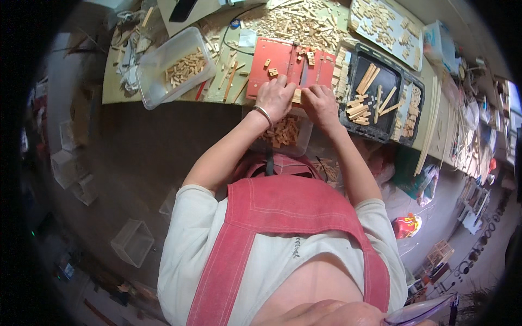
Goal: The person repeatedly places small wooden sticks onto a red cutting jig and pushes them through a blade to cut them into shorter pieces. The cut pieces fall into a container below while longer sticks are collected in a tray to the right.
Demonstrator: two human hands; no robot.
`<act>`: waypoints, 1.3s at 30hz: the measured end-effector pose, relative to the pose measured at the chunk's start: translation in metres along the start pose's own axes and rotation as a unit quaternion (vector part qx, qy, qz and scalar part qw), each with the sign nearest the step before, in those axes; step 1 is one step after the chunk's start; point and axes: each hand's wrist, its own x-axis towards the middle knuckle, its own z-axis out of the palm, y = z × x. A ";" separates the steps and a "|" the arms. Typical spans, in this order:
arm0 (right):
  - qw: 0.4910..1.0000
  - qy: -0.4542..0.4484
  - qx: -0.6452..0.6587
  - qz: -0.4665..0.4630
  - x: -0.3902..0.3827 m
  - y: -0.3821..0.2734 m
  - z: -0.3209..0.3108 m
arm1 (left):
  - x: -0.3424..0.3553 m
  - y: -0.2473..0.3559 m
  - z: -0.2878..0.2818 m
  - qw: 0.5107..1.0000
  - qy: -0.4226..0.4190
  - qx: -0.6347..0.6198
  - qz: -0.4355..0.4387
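My left hand (275, 99) and my right hand (321, 106) meet at the near edge of a red work plate (267, 49) with slots across it. Pinched between their fingers is a small pale wooden block (297, 95). The left wrist carries a bracelet (263, 114). Several short wooden pieces (273, 71) lie on the plate beyond the left hand, and another cluster of drilled blocks (310, 57) sits near its far right. Below the hands, a clear plastic bin (306, 138) holds many small wooden offcuts (284, 132).
On the left of the bench (122, 98) stands a clear tub (149, 92) with wooden pieces. Pencils (230, 81) lie beside it. A black tray (394, 89) of wooden sticks is at the right, a white tray (375, 41) of small pieces behind it. Wood scraps (293, 22) heap at the back.
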 end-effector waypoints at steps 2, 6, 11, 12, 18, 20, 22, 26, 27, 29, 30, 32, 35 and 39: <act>0.998 0.033 0.043 0.012 -0.003 -0.006 -0.004 | 0.001 0.001 0.001 1.000 0.009 0.029 0.002; 0.995 0.035 0.036 0.088 -0.031 0.013 -0.014 | 0.006 -0.002 -0.001 0.999 -0.017 0.036 0.000; 0.989 0.032 0.097 0.108 -0.031 0.017 -0.014 | 0.008 0.000 -0.004 1.000 -0.014 0.012 -0.007; 0.987 0.032 0.109 0.111 -0.029 0.018 -0.015 | 0.008 0.000 -0.006 1.000 -0.014 0.013 -0.009; 0.981 0.033 0.138 0.129 -0.017 0.027 -0.014 | 0.022 -0.004 -0.004 1.000 0.003 0.029 -0.006; 0.983 0.038 0.128 0.126 -0.014 0.032 -0.011 | 0.028 -0.004 -0.004 1.000 0.004 0.028 -0.010; 0.984 0.043 0.123 0.122 -0.011 0.038 -0.008 | 0.034 -0.005 -0.004 1.000 0.000 0.023 -0.021; 0.986 0.051 0.114 0.113 -0.004 0.046 -0.003 | 0.043 -0.010 -0.004 1.000 -0.005 0.006 -0.028; 0.986 0.053 0.111 0.112 -0.003 0.048 -0.002 | 0.046 -0.011 -0.005 1.000 -0.006 0.005 -0.028; 0.987 0.056 0.104 0.112 -0.001 0.051 -0.002 | 0.050 -0.011 -0.005 1.000 -0.009 0.006 -0.029; 0.986 0.056 0.105 0.115 0.000 0.051 -0.002 | 0.052 -0.011 -0.007 1.000 -0.010 0.008 -0.029; 0.985 0.055 0.106 0.122 0.003 0.052 -0.001 | 0.055 -0.012 -0.008 1.000 -0.010 0.013 -0.026; 0.986 0.057 0.100 0.120 0.006 0.056 0.000 | 0.058 -0.015 -0.007 1.000 -0.011 0.016 -0.024; 0.985 0.047 0.100 0.133 0.011 0.058 0.001 | 0.065 -0.019 -0.006 0.999 -0.023 0.012 -0.030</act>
